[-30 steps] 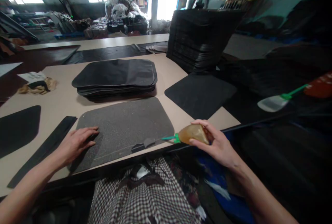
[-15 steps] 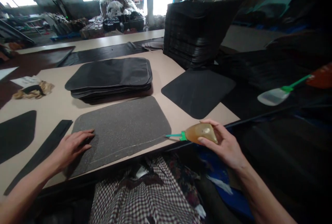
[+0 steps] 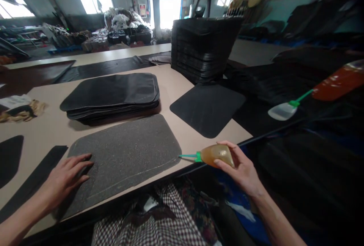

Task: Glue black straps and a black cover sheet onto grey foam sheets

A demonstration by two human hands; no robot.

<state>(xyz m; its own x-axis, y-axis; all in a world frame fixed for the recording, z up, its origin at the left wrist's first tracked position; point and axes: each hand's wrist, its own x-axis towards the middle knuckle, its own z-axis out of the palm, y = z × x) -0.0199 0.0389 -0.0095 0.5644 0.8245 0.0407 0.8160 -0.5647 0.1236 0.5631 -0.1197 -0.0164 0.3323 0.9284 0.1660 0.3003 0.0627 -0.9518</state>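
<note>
A grey speckled mat [image 3: 127, 155] with rounded corners lies at the table's front edge. My left hand [image 3: 66, 175] rests on its left end, fingers spread. In my right hand [image 3: 241, 168] is a squeeze bottle [image 3: 217, 155] of amber liquid, held on its side with the green nozzle pointing left. The nozzle tip is at the mat's right edge, near the front corner. A thin pale line of liquid runs along the mat's front edge up to that corner.
Behind the mat sits a stack of black mats [image 3: 110, 94]. One black piece [image 3: 209, 107] lies to the right, before a tall black stack [image 3: 201, 48]. At far right are another bottle [image 3: 283, 111] and an orange-red container [image 3: 338, 81]. A black strip [image 3: 36, 177] lies left.
The nozzle tip has gone from the front line round the corner to the mat's right edge. My left hand stays on the mat; the whole view has shifted.
</note>
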